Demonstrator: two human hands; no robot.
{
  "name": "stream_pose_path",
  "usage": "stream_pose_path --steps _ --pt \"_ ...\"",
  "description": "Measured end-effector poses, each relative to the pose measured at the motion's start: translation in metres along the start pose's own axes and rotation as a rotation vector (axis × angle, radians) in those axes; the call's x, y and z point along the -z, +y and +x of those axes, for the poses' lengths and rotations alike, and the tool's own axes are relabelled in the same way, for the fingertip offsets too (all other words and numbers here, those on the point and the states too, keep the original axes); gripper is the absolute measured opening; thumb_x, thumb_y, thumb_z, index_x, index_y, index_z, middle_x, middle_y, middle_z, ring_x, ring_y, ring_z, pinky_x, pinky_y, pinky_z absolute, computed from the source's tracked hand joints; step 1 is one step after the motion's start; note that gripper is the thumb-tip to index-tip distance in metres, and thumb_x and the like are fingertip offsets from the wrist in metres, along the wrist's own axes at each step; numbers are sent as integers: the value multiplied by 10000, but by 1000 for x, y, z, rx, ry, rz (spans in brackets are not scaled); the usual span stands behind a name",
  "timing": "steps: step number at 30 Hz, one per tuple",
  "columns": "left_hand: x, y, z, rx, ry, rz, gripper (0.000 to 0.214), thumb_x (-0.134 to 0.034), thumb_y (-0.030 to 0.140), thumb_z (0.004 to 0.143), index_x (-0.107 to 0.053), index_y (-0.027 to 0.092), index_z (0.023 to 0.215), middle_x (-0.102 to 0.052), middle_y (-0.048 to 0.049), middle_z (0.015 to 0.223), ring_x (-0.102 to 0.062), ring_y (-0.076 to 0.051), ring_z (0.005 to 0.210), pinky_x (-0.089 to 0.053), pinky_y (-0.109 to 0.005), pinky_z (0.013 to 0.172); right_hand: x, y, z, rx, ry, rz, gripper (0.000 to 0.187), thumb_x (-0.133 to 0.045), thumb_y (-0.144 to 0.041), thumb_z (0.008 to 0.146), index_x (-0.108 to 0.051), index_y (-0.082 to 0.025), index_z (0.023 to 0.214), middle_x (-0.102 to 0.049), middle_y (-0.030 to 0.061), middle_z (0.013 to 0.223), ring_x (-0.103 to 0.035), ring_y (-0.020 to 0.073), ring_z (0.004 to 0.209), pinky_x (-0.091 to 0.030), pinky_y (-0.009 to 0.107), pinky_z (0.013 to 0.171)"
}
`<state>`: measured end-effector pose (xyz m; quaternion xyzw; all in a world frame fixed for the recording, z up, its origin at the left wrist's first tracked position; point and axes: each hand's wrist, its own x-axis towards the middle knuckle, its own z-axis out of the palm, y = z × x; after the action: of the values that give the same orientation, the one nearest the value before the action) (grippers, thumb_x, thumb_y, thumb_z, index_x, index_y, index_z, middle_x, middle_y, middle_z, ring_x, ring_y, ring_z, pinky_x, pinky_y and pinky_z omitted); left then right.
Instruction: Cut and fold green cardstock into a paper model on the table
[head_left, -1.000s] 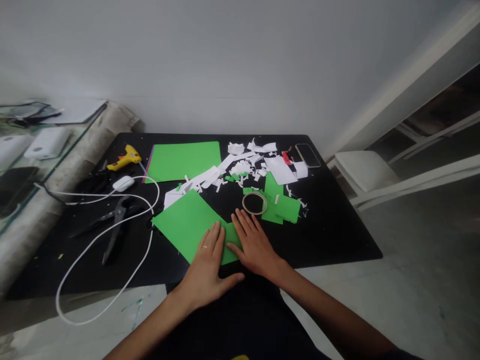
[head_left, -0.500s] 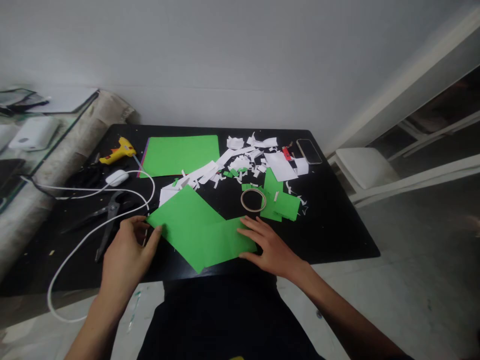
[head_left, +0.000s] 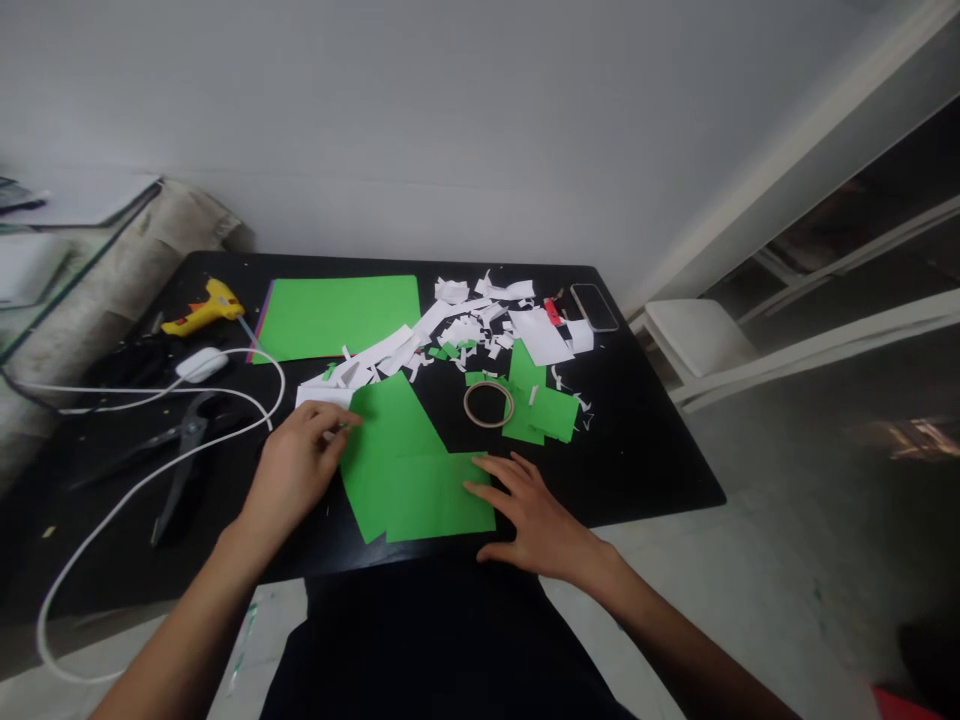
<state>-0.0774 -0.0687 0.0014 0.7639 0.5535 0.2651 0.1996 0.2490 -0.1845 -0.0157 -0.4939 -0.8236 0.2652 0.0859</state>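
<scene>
Two green paper pieces lie overlapped at the table's front: a larger green sheet on the left and a smaller green sheet on its right. My left hand has its thumb and curled fingers closed at the left edge of the larger sheet; the fingertips are slightly blurred. Spread out, the fingers of my right hand rest on the right edge of the smaller sheet, with the thumb below its corner. Just beyond the right fingers lies a ring of tape.
White paper scraps and cut green pieces lie behind. A phone, a stack of coloured paper, a yellow glue gun, scissors and a white cable surround them on the black table.
The two green sheets have turned so that the smaller one lies squarer to the table edge. My left hand has shifted right with the larger sheet's edge. The view has shifted slightly.
</scene>
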Motion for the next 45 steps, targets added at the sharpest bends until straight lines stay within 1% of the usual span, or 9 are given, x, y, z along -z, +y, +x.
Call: stream_pose_path --steps 4,7,12,16,21,25,27,36,45 --pt "9 6 30 -70 -48 -65 252 -585 354 879 -793 247 974 -762 -75 1060 -716 -251 889 -580 -382 788 3 -2 -2 -31 -15 27 788 -959 -370 761 -634 -227 1465 -499 167 1622 -434 376 1531 -249 676 1292" --pt "23 21 51 -107 46 -223 209 -648 369 890 -801 255 976 -771 -46 1066 -712 -239 988 -582 -379 863 5 -1 -5 -36 2 57 736 -952 -341 773 -658 -261 1443 -532 146 1600 -466 386 1505 -281 703 1272" --pt "36 42 77 30 258 -262 268 -618 303 967 -775 120 1083 -747 -33 1087 -683 -196 979 -577 -396 923 8 0 -8 -15 47 98 635 -919 -364 813 -694 -295 1402 -551 126 1597 -480 408 1496 -343 732 1237" --pt "28 33 82 135 229 -172 291 -672 301 928 -753 127 1147 -699 -91 1176 -689 -197 915 -612 -415 879 11 -1 -9 6 68 124 482 -847 -418 887 -737 -282 1336 -577 126 1581 -522 381 1477 -352 724 1235" --pt "14 32 42 -38 179 -72 269 -688 356 920 -724 199 1135 -682 -118 1241 -659 -301 1182 -559 -498 1036 6 -1 -8 27 154 181 244 -714 -328 1004 -785 -282 1233 -698 98 1449 -583 328 1442 -398 675 1230" --pt "-3 50 -18 -228 -312 -298 165 -639 375 1008 -726 249 1070 -746 -56 1140 -722 -225 1063 -601 -384 935 -2 1 -4 48 234 212 240 -605 -257 1067 -774 -261 1237 -769 86 1329 -629 300 1400 -436 647 1210" --pt "-13 52 -41 -255 -428 -291 214 -685 394 991 -714 259 1154 -742 -67 1178 -722 -228 1072 -611 -369 899 -6 2 -2 55 266 224 255 -570 -240 1083 -767 -244 1246 -788 88 1287 -653 295 1372 -448 639 1201" --pt "-42 30 -59 -285 -320 -288 203 -582 371 1062 -728 239 1114 -782 -64 1026 -755 -223 968 -608 -370 869 -9 1 4 11 328 237 233 -542 -237 1090 -765 -235 1159 -808 76 1222 -693 283 1313 -479 589 1176" --pt "-53 40 -51 29 -173 -222 234 -612 380 1003 -671 217 1162 -677 32 721 -580 -134 511 -473 -261 524 -7 -2 26 -115 460 153 175 -582 -241 1056 -718 -228 946 -765 75 918 -731 265 896 -588 429 830"
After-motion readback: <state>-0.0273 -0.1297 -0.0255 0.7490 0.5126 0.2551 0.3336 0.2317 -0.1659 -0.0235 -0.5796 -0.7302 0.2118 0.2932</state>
